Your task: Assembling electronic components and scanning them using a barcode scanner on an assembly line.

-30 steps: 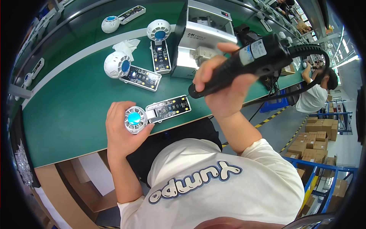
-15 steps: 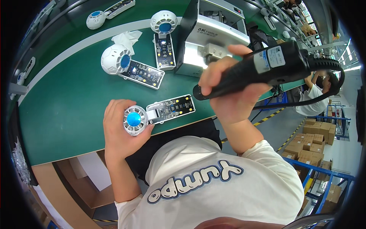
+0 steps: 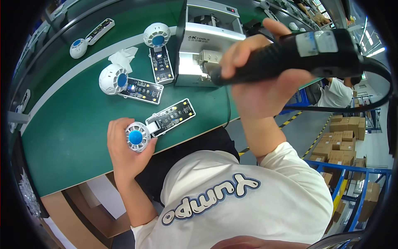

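My left hand (image 3: 120,151) is wrapped round the white, vented round head (image 3: 137,137) of a handheld device with a blue centre. From that head a white handle shell with an exposed black circuit board (image 3: 173,117) extends rightward over the green table. My right hand (image 3: 265,93) grips a thick black electric screwdriver (image 3: 282,58), its cable leaving at the right. The screwdriver's nose is at the metal outlet of a grey screw feeder (image 3: 207,43); whether they touch I cannot tell.
Two similar devices with exposed boards (image 3: 143,90) (image 3: 161,64) lie beyond my left hand, near a crumpled white tissue (image 3: 123,57). Another lies farther back (image 3: 97,33). Cardboard boxes (image 3: 342,145) and a blue rack (image 3: 352,168) stand at the right, where a person in white (image 3: 331,93) sits.
My right hand has lifted the screwdriver from the board's far end over to the screw feeder's outlet. The held device is angled slightly more upward at its board end. The whole view has shifted.
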{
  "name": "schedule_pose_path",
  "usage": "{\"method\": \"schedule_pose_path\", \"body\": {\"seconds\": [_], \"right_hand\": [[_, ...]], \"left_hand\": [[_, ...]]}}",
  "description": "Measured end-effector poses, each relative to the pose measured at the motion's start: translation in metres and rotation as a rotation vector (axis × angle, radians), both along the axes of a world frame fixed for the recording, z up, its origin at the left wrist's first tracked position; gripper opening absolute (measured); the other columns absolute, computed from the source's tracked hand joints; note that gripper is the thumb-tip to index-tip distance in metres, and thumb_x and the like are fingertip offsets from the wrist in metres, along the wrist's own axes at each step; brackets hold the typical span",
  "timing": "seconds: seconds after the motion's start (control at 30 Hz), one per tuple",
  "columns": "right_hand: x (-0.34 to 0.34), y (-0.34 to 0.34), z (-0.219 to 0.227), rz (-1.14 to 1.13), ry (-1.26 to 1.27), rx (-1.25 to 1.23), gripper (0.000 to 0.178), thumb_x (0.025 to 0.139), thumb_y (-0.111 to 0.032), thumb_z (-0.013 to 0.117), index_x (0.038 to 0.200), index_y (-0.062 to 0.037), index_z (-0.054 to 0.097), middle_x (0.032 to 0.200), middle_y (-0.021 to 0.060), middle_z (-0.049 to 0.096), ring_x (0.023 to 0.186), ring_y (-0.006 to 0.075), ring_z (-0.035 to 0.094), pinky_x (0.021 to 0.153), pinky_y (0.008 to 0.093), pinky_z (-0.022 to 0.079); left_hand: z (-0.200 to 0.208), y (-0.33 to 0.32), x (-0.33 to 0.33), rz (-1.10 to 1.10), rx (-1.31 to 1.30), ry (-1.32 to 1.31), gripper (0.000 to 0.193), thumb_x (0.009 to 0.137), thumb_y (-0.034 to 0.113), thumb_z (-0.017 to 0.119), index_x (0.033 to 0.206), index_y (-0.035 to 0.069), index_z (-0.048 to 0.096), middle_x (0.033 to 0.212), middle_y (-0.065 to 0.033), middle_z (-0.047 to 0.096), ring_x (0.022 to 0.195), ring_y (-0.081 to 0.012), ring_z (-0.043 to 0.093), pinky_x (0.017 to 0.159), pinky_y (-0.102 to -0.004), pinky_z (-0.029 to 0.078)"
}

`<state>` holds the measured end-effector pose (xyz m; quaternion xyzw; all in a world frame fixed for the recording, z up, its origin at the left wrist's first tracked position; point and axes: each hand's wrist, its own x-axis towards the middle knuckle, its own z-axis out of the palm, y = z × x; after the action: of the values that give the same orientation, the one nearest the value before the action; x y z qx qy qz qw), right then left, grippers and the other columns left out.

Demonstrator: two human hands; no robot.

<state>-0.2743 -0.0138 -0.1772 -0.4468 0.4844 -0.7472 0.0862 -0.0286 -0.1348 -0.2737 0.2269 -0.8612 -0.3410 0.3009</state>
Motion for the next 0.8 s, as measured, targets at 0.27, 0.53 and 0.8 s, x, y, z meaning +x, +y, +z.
{"method": "schedule_pose_path", "body": {"seconds": [0.27,0.53,0.8], "right_hand": [[0.000,-0.010,-0.014,-0.216,0.179,-0.015,0.093,0.087,-0.081,0.048,0.137,-0.0037,0.037,0.081,0.0111,0.062,0.064,0.0224,0.061,0.063,0.0352,0.050],[0.010,0.005,-0.022,0.140,-0.099,0.002,0.092,0.085,-0.080,0.050,0.138,-0.0057,0.039,0.079,0.0095,0.062,0.062,0.0211,0.060,0.060,0.0342,0.050],[0.030,0.013,-0.035,0.106,-0.146,0.182,0.095,0.084,-0.083,0.049,0.138,-0.0060,0.039,0.078,0.0083,0.061,0.062,0.0211,0.059,0.061,0.0360,0.049]], "left_hand": [[0.002,-0.003,0.000,0.035,-0.035,0.011,0.053,0.060,0.013,0.086,0.105,0.002,0.059,0.096,-0.0139,0.061,0.088,-0.0328,0.058,0.076,-0.0396,0.048],[-0.001,-0.005,0.001,0.065,0.031,0.022,0.055,0.060,0.013,0.086,0.108,0.001,0.061,0.093,-0.0135,0.061,0.087,-0.0306,0.059,0.075,-0.0379,0.048],[-0.002,-0.006,0.000,0.055,0.042,-0.002,0.054,0.061,0.013,0.085,0.108,0.002,0.061,0.093,-0.0129,0.061,0.086,-0.0300,0.059,0.075,-0.0376,0.048]]}}
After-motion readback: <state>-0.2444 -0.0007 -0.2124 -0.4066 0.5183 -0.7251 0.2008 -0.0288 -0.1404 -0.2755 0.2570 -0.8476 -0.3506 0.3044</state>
